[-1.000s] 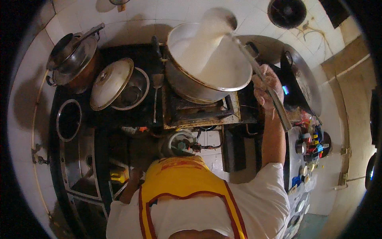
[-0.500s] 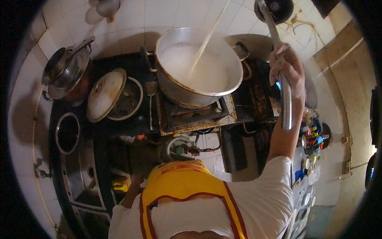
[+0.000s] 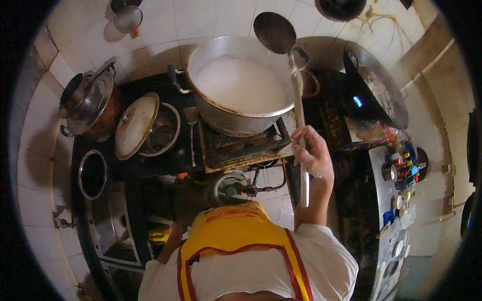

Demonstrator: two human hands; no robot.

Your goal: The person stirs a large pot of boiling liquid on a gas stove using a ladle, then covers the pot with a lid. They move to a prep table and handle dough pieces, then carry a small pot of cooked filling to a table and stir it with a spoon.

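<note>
A long-handled ladle (image 3: 298, 100) is gripped in my right hand (image 3: 315, 153), fingers wrapped round its metal handle. Its dark round bowl is raised at the far right rim of a large metal pot (image 3: 236, 120). Pale, cloudy liquid (image 3: 241, 83) fills much of the pot, which sits on a stove burner. My left hand (image 3: 176, 232) hangs low in shadow beside my yellow apron, near a bright yellow object (image 3: 159, 235). The left fingers cannot be made out.
Left of the pot, a lid (image 3: 136, 125) leans on a smaller pot (image 3: 168, 138), beside a spatula (image 3: 192, 135). Stacked pans (image 3: 93, 108) stand farther left, above a sink (image 3: 108, 226). At right are a wok (image 3: 379, 85), a blue flame (image 3: 357, 101) and a cluttered side counter (image 3: 384, 200).
My right hand has come down and left, bringing the ladle bowl into view by the pot rim. The pale stream falling into the pot has stopped.
</note>
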